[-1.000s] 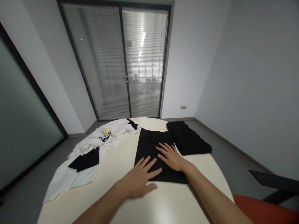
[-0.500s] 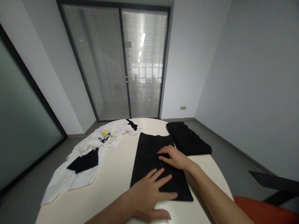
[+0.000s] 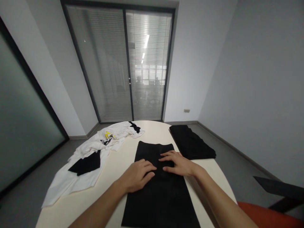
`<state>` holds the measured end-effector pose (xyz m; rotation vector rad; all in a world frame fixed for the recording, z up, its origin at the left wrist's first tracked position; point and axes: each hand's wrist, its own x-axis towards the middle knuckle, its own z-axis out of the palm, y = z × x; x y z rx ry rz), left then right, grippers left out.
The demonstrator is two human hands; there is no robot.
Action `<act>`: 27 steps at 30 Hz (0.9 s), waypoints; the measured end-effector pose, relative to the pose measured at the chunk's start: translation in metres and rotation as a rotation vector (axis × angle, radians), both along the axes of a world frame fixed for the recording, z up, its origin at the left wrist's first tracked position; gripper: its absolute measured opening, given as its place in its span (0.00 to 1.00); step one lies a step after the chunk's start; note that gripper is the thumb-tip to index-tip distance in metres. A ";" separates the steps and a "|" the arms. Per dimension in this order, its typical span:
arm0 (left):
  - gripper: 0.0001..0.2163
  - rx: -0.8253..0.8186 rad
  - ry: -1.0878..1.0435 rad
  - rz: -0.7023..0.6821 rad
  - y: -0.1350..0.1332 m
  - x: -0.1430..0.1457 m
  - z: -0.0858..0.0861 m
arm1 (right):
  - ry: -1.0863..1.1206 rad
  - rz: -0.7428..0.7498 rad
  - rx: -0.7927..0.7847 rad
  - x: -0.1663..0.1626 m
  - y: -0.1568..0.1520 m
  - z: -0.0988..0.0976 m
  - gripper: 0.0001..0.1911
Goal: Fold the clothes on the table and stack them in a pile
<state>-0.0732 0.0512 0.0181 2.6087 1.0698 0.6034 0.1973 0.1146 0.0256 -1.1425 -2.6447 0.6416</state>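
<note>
A black folded garment (image 3: 161, 199) lies flat on the cream table before me, its near edge close to the bottom of the view. My left hand (image 3: 137, 175) rests on its left side, fingers stretched toward the middle. On the right side my right hand (image 3: 177, 163) lies with its fingers spread over the cloth. Neither hand grips anything. Just beyond my right hand is a second black folded garment (image 3: 190, 142), near the table's right edge.
Along the left of the round table (image 3: 111, 171) a white printed garment (image 3: 78, 167) lies rumpled, with black cloth patches (image 3: 87, 164) on it. A chair with an orange seat (image 3: 263, 215) and black armrest (image 3: 277, 186) stands at lower right.
The black garment has shifted toward me. My left hand has moved up and left from its near edge onto its left side. My right hand has moved slightly nearer.
</note>
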 end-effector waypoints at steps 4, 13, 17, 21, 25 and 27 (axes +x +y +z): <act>0.16 0.092 -0.051 0.134 0.011 -0.007 -0.013 | 0.073 0.013 0.029 -0.003 0.000 -0.007 0.26; 0.15 0.010 0.037 0.328 0.029 -0.021 -0.023 | -0.034 -0.056 -0.019 -0.001 0.003 -0.016 0.40; 0.14 0.037 -0.008 0.456 0.032 -0.030 -0.022 | 0.097 0.026 0.003 -0.001 0.005 -0.013 0.30; 0.22 0.016 -0.069 0.593 0.039 -0.045 -0.029 | 0.152 -0.154 0.148 0.004 0.015 -0.021 0.25; 0.27 -0.172 -0.155 0.641 0.045 -0.052 -0.030 | 0.086 -0.256 0.159 0.010 0.023 -0.027 0.24; 0.27 -0.223 -0.233 0.655 0.047 -0.051 -0.031 | 0.074 -0.246 0.138 0.011 0.025 -0.028 0.23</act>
